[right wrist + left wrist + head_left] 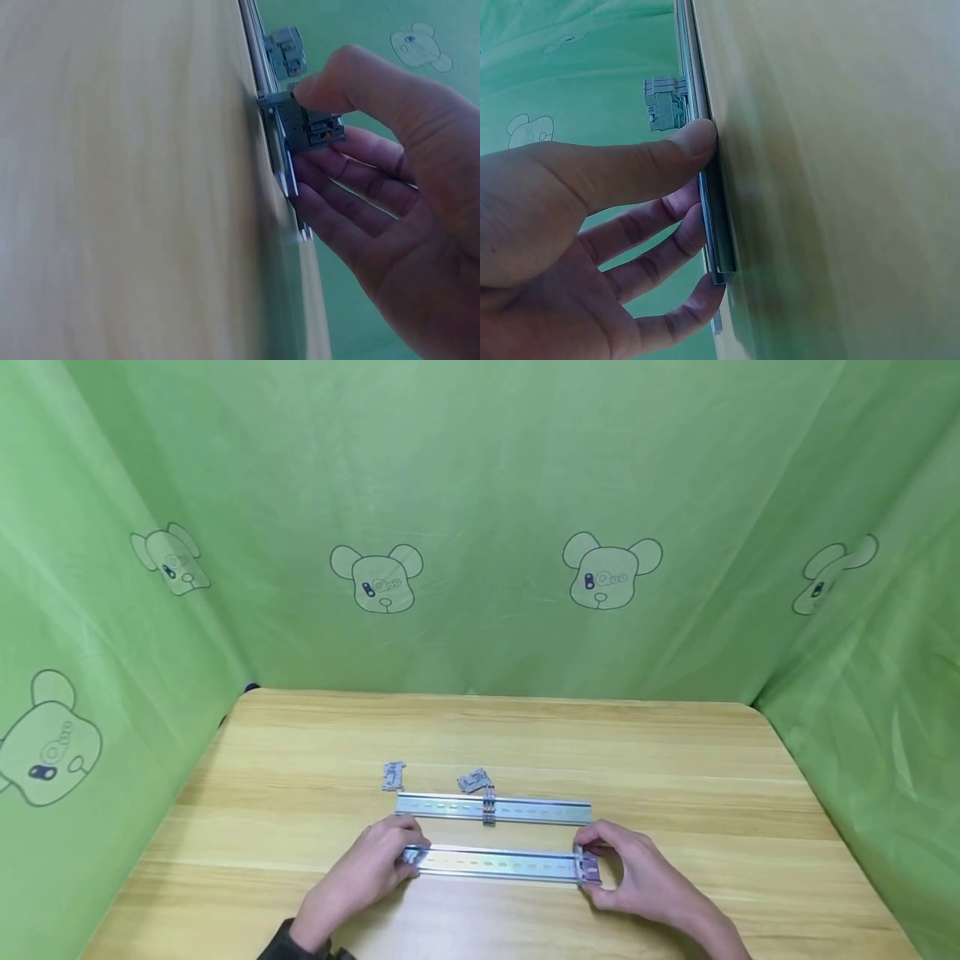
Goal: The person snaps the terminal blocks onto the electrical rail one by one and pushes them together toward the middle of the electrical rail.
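A slotted metal DIN rail lies lengthwise near the front of the table. At its left end my left hand grips it, thumb on the near edge and fingers on the far edge; the left wrist view shows the thumb on the rail's side. A grey terminal block sits across the rail close to its right end. My right hand holds this block between thumb and fingers. In the right wrist view the rail end sticks out past the block.
Behind it lies a second DIN rail carrying several narrow terminal blocks near its middle. Two loose grey terminal blocks rest beyond: one block at left, another block beside the clipped group. Green curtains surround the wooden table.
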{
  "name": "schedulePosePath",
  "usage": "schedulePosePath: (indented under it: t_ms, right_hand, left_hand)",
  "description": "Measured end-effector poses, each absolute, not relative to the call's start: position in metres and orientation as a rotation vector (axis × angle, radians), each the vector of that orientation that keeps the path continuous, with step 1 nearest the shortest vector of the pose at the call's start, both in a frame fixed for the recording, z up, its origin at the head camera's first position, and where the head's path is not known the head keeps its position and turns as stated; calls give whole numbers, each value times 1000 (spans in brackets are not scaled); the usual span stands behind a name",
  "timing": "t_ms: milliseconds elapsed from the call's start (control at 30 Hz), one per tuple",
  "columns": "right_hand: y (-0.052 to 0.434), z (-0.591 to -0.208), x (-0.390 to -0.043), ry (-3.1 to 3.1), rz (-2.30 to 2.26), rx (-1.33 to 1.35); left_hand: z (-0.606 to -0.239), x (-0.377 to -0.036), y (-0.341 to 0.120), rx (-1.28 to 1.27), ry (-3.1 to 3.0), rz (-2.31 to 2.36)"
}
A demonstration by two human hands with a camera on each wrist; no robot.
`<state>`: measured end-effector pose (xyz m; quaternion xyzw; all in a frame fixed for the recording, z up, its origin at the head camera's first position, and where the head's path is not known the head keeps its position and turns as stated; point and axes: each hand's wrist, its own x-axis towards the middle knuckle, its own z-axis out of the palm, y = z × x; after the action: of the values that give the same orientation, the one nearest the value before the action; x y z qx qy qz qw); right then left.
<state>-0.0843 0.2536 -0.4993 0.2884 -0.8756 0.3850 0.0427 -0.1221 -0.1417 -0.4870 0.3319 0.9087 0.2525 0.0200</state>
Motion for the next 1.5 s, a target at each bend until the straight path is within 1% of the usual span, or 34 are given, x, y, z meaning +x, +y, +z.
schedulePosePath:
  t_ms: [533,1100,1500]
  right_hand:
    - [212,-499,-95,-2715,1083,889]
    - [155,-497,-108,-2726,1118,1003]
    - [140,-499,-111,-2694,1143,1040]
  left_hand:
    - [-486,-122,-140,1031,2820,788]
    - [-486,-123,-140,1000,2805,770]
    - [-487,-125,-142,1014,2806,783]
